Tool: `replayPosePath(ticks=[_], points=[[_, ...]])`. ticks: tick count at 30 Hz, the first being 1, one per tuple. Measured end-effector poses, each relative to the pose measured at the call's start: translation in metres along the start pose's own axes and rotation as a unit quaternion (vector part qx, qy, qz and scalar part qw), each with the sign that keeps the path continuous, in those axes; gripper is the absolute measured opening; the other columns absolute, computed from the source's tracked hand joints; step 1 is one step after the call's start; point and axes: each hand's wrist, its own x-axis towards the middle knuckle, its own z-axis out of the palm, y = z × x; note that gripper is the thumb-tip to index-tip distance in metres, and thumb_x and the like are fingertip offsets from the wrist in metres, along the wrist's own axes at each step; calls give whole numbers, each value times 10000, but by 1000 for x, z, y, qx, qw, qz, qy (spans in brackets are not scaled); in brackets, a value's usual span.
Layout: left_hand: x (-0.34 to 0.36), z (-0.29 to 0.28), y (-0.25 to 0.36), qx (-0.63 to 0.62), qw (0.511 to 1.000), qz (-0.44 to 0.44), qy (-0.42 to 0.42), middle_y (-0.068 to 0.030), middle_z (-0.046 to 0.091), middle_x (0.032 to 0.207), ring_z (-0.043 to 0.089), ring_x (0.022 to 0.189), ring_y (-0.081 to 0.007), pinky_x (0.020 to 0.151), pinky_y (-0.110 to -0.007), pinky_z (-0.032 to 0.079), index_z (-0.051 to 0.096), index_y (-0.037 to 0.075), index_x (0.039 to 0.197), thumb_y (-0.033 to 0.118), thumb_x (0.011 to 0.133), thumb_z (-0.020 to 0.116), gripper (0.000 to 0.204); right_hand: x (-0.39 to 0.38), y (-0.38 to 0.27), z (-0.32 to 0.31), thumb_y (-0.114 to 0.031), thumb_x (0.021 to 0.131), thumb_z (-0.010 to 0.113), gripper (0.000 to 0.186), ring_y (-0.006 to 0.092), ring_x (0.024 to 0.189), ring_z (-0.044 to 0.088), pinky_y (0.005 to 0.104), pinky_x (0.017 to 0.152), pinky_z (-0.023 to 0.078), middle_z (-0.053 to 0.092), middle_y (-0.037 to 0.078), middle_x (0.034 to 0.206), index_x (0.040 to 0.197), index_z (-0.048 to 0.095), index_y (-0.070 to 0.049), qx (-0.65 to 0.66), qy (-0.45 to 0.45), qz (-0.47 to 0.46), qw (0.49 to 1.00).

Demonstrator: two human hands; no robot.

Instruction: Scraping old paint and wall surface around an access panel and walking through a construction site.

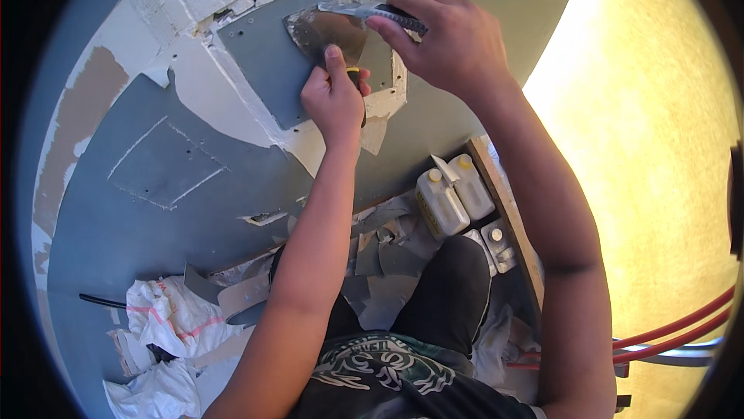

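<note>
My left hand (333, 105) is closed round the black and yellow handle of a putty knife (332, 33), thumb pointing up toward its wide metal blade. The blade lies over a grey rectangular panel (263, 66) edged with white filler. In my right hand (461, 45) is a utility knife (399, 16) with a dark, ridged body. Its tip reaches left to the upper edge of the putty knife's blade, where whitish residue shows. Whether the two blades touch, I cannot tell.
Below the surface, plastic jugs (443, 203) with yellow caps and a metal can (497, 247) stand beside a wooden board (508, 221). Torn grey scraps (399, 256) lie round my legs. White sacks (174, 314) sit at lower left, red hoses (674, 331) at right.
</note>
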Motion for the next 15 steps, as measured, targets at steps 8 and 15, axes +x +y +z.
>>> replayPosePath(ticks=[8, 15], points=[[-6, 5, 7, 21, 999, -17, 22, -119, 681, 704, 604, 512, -153, 493, -294, 467, 579, -2, 825, 433, 1062, 541, 496, 0, 24, -14, -524, 945, 636, 379, 263, 706, 702, 419, 606, 565, 705, 48, 783, 1022, 759, -173, -44, -25, -44, 998], [-4, 6, 7, 7, 999, 10, 30, -121, 679, 688, 605, 500, -153, 483, -297, 468, 574, 2, 791, 433, 1059, 543, 509, 4, 38, -28, -537, 962, 613, 414, 281, 711, 702, 425, 619, 565, 709, 64, 773, 1016, 758, -152, -80, -52, -35, 995]])
